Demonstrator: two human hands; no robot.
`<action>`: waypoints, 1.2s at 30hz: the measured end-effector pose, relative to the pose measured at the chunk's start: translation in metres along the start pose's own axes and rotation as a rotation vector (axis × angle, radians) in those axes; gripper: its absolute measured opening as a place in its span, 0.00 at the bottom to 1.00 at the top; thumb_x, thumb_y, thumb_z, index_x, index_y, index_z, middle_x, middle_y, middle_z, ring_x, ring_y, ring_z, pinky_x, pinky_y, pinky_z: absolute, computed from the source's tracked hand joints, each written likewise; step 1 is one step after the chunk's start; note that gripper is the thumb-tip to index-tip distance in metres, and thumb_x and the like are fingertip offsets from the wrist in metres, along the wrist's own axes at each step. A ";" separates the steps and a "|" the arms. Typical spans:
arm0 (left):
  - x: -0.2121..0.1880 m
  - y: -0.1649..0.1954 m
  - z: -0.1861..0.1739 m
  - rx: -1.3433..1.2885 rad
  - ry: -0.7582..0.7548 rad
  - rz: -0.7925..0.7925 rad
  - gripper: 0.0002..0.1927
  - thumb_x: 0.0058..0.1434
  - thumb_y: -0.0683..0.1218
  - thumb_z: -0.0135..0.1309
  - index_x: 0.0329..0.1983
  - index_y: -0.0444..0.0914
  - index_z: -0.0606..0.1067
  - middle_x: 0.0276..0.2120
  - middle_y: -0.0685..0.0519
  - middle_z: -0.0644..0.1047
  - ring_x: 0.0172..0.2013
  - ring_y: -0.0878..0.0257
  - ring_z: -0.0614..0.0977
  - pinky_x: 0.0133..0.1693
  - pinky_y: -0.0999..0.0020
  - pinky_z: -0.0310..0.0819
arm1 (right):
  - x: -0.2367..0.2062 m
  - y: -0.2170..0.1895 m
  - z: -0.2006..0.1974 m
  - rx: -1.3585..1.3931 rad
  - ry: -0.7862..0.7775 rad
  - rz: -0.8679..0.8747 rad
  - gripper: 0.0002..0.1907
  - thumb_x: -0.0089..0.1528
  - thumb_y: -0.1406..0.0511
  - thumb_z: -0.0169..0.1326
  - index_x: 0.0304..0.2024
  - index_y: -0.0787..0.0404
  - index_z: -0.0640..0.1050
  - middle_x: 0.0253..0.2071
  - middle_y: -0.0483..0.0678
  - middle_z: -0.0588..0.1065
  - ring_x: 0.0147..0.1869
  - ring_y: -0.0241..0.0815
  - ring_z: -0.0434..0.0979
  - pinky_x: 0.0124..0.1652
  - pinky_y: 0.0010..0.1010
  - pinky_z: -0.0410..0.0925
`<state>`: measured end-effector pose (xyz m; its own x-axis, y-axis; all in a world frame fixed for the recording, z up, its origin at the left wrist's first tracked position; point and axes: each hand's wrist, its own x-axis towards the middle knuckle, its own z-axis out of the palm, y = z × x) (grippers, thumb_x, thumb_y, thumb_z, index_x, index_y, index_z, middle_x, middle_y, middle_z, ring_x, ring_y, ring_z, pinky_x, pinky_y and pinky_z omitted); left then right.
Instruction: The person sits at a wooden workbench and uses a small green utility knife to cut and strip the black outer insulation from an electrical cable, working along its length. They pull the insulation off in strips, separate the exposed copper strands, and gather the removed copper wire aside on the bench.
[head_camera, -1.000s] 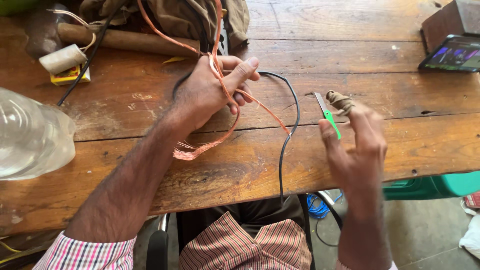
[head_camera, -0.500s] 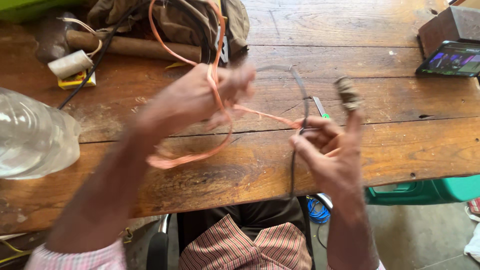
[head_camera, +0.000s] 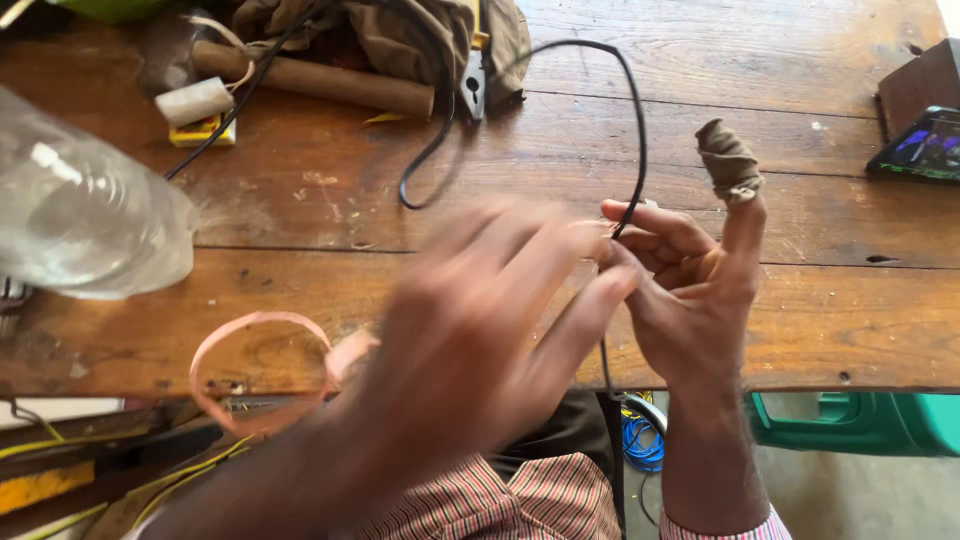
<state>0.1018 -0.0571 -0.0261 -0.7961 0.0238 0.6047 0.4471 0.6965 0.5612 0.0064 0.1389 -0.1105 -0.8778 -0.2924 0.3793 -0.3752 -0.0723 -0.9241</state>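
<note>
1. The right hand (head_camera: 690, 290) pinches the black cable (head_camera: 636, 150) at the frame's middle.
2. The blurry left hand (head_camera: 480, 330) touches it too; I cannot tell its grip.
3. The cable looks light and bendy; hold it near the pinch.

Worn, scratched matt wooden desk (head_camera: 820, 180); smooth black rubbery cable (head_camera: 636, 130); glossy orange plastic strap (head_camera: 250, 330); clear glossy plastic bottle (head_camera: 80, 220)

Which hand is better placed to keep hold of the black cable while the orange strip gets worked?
Right. The right hand already pinches the black cable at its fingertips. The left hand is blurred, nearer the orange strip, so probably freer to handle it.
</note>
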 end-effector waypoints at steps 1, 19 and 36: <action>0.008 -0.009 0.019 -0.036 0.006 0.011 0.20 0.76 0.54 0.52 0.54 0.31 0.76 0.48 0.42 0.81 0.52 0.48 0.82 0.57 0.53 0.75 | -0.004 -0.001 0.002 -0.010 -0.014 -0.034 0.40 0.67 0.77 0.63 0.71 0.61 0.52 0.54 0.63 0.79 0.50 0.41 0.84 0.48 0.28 0.80; -0.001 -0.033 0.056 0.144 -0.316 0.292 0.07 0.58 0.44 0.58 0.39 0.40 0.83 0.32 0.52 0.83 0.39 0.58 0.82 0.41 0.61 0.78 | -0.027 -0.024 -0.026 0.346 -0.126 0.241 0.50 0.59 0.79 0.61 0.77 0.53 0.50 0.40 0.53 0.75 0.38 0.39 0.81 0.34 0.32 0.79; 0.018 -0.052 0.051 -0.996 -1.076 -0.781 0.29 0.70 0.64 0.45 0.41 0.34 0.79 0.20 0.60 0.67 0.23 0.70 0.73 0.34 0.61 0.89 | -0.040 -0.050 -0.016 0.056 -0.135 0.220 0.46 0.60 0.76 0.62 0.73 0.58 0.51 0.37 0.53 0.76 0.38 0.40 0.82 0.36 0.31 0.80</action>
<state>0.0433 -0.0567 -0.0731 -0.6487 0.6588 -0.3810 -0.4373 0.0871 0.8951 0.0556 0.1690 -0.0788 -0.8874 -0.4315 0.1624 -0.1591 -0.0441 -0.9863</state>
